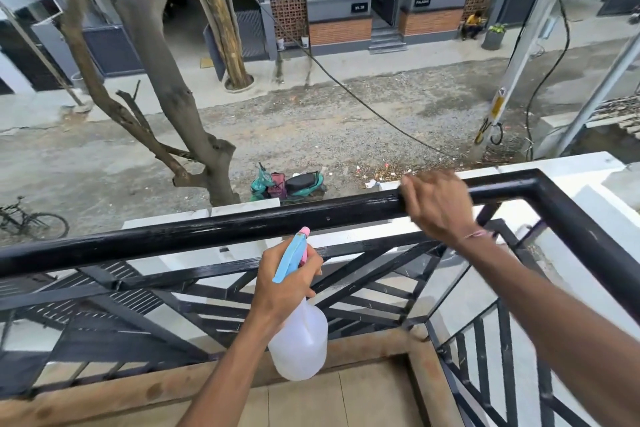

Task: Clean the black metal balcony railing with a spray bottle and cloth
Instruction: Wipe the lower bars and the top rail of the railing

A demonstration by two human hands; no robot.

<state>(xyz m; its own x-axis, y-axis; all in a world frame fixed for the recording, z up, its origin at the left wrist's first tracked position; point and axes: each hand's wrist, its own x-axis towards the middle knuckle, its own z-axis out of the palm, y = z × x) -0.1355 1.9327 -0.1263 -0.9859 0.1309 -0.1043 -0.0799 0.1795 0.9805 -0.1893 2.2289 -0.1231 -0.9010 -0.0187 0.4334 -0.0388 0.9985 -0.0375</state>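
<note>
The black metal railing runs across the view and turns a corner at the right. My left hand grips a translucent white spray bottle by its neck; its blue and pink trigger head points up toward the top rail. My right hand is curled over the top rail near the corner and looks blurred. A small pale bit of cloth shows at its fingertips; the rest is hidden under the hand.
Slanted black bars fill the railing below the top rail. A tan tiled floor and rusty curb lie at my feet. Beyond the rail are a tree trunk, a parked teal scooter and the street far below.
</note>
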